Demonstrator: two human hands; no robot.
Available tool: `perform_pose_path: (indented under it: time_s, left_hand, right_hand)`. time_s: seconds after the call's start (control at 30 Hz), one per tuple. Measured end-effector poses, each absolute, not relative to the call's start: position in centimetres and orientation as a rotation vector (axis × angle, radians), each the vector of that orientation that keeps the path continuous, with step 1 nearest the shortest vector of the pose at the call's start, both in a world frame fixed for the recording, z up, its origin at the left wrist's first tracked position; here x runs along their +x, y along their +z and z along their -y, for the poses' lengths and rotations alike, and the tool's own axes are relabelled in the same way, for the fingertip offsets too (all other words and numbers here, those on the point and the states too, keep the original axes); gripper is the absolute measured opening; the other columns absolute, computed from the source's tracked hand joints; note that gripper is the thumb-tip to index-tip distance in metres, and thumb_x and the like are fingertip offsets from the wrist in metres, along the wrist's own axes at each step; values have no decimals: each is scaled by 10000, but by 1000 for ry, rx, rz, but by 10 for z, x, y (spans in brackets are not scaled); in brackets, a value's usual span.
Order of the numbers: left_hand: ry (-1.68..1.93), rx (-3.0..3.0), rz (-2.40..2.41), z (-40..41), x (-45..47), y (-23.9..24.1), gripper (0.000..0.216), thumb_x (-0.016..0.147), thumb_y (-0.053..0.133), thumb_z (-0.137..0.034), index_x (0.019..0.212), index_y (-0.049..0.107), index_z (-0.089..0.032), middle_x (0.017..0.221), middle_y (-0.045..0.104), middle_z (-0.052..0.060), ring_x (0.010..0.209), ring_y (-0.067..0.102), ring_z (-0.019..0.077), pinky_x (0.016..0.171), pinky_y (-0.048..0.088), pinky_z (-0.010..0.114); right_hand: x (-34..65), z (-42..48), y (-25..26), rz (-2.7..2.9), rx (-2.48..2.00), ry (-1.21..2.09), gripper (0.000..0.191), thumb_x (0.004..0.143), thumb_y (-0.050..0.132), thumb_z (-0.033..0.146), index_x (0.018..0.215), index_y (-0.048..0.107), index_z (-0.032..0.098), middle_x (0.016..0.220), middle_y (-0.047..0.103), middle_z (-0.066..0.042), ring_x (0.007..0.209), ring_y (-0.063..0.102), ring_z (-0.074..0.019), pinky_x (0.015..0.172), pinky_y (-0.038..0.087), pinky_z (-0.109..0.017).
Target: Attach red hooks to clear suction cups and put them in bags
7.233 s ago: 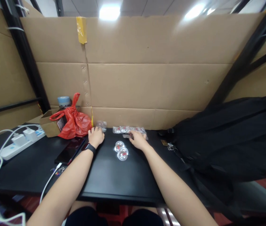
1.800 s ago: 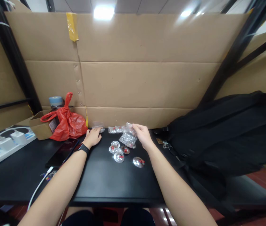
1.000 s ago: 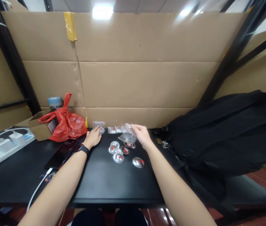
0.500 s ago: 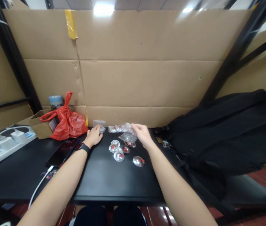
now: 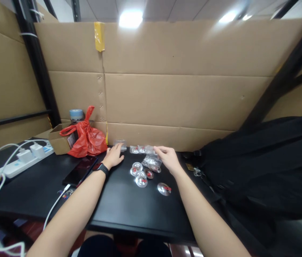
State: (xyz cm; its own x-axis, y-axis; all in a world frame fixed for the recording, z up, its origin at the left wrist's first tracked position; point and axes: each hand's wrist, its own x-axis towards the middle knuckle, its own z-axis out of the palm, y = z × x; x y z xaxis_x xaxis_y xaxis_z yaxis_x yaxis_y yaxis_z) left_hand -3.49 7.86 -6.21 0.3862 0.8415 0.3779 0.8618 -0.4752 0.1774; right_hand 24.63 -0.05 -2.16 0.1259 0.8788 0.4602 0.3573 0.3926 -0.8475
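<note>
My left hand (image 5: 114,156) lies with fingers stretched over a pile of clear plastic bags (image 5: 120,142) at the back of the black table. Closed at the fingertips, my right hand (image 5: 169,160) pinches the edge of a clear packet (image 5: 149,150), at the right end of a row of bagged finger cymbals (image 5: 137,149). Just in front lies another crinkled clear bag (image 5: 151,160), partly over some cymbals. Several loose silvery finger cymbals (image 5: 141,180) with red straps sit in a cluster between my forearms. One single cymbal (image 5: 164,189) rests nearer my right forearm.
Left of my left arm are a dark phone (image 5: 78,171), a red plastic bag (image 5: 89,139), a small cardboard box (image 5: 58,141) and a white power strip (image 5: 14,169) with cables. A black backpack (image 5: 260,167) fills the right side. A cardboard wall (image 5: 180,100) stands behind the table.
My right hand has lowered the clear packet to the right end of the row. My left hand stays by the plastic bags. The whole view has shifted with my head.
</note>
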Motion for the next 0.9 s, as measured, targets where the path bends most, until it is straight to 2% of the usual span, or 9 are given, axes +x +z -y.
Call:
perform_pose_path:
  time_s: [0.3, 0.43, 0.57, 0.67, 0.77, 0.83, 0.9]
  left_hand:
    - [-715, -2605, 1517, -59, -28, -45, 652, 840, 522, -210, 1464, 337, -234, 1440, 471, 131, 1293, 493, 294, 1008, 422, 436]
    - [-805, -2742, 1191, -34, -10, -30, 634, 787, 525, -170, 1408, 404, -213, 1313, 538, 124, 1212, 530, 273, 1024, 419, 404]
    - [-849, -2815, 828, -8, 13, -20, 510, 750, 619, -247, 1248, 521, -200, 1263, 569, 111, 1200, 521, 280, 1004, 415, 392]
    - [-814, -2722, 707, 2, 28, -21, 411, 788, 621, -217, 1193, 560, -194, 1236, 594, 108, 1190, 525, 276, 973, 399, 388]
    - [-758, -2598, 668, 3, 37, -27, 301, 877, 534, -150, 1170, 586, -198, 1158, 634, 95, 1102, 564, 249, 927, 392, 384]
    - [-729, -2563, 666, -2, 38, -30, 262, 909, 492, -131, 1136, 604, -197, 1096, 655, 80, 1034, 582, 229, 894, 397, 375]
    - [-713, -2552, 728, -10, 33, -31, 230, 916, 485, -135, 1090, 623, -192, 1056, 662, 80, 990, 588, 223, 856, 405, 369]
  right_hand:
    - [239, 1, -25, 1494, -1193, 542, 470, 764, 674, 598, 850, 754, 143, 536, 653, -35, 504, 588, -188, 536, 419, -288]
    - [239, -1, -28, 1470, -1225, 533, 436, 774, 677, 572, 862, 757, 152, 570, 688, -49, 546, 648, -217, 591, 456, -304]
    - [236, 0, -30, 1419, -1191, 585, 417, 777, 678, 555, 876, 749, 156, 722, 737, -73, 582, 680, -225, 619, 482, -318]
    - [231, 1, -28, 1419, -1150, 597, 397, 771, 685, 541, 857, 745, 158, 820, 752, -88, 671, 693, -236, 659, 505, -328]
    - [225, 3, -26, 1453, -1118, 543, 347, 780, 685, 510, 807, 744, 169, 857, 758, -88, 829, 687, -255, 763, 512, -338]
    - [221, 4, -26, 1466, -1104, 558, 353, 788, 674, 517, 820, 739, 171, 864, 754, -90, 824, 679, -250, 733, 513, -331]
    - [220, 4, -26, 1464, -1094, 616, 388, 796, 657, 541, 897, 727, 173, 909, 747, -95, 763, 677, -232, 638, 503, -308]
